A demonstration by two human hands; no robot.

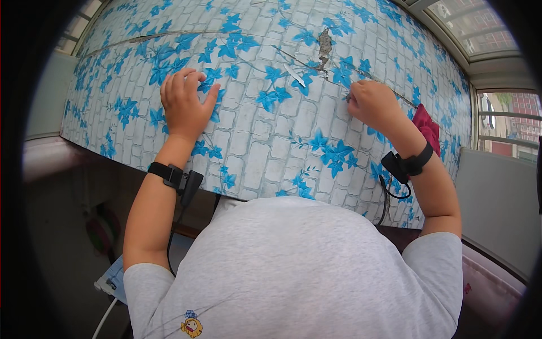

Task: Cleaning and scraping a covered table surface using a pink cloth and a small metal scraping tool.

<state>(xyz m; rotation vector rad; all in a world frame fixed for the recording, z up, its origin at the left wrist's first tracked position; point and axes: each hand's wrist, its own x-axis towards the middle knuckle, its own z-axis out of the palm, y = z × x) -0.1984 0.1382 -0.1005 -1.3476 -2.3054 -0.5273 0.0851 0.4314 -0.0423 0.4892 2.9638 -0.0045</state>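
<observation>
film (271,130) could rip more at tear (324,48) if we tug; left hand (185,104) flat, open; right hand (372,101) pinching its edge.

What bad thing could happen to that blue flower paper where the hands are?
The right hand pinches the edge of the blue flower paper close to a torn patch, so a hard pull might make the tear bigger. The left hand only rests flat on the paper, so the sheet might slide or wrinkle under it. The cable hanging from the right wrist band might catch on the surface's edge.
</observation>
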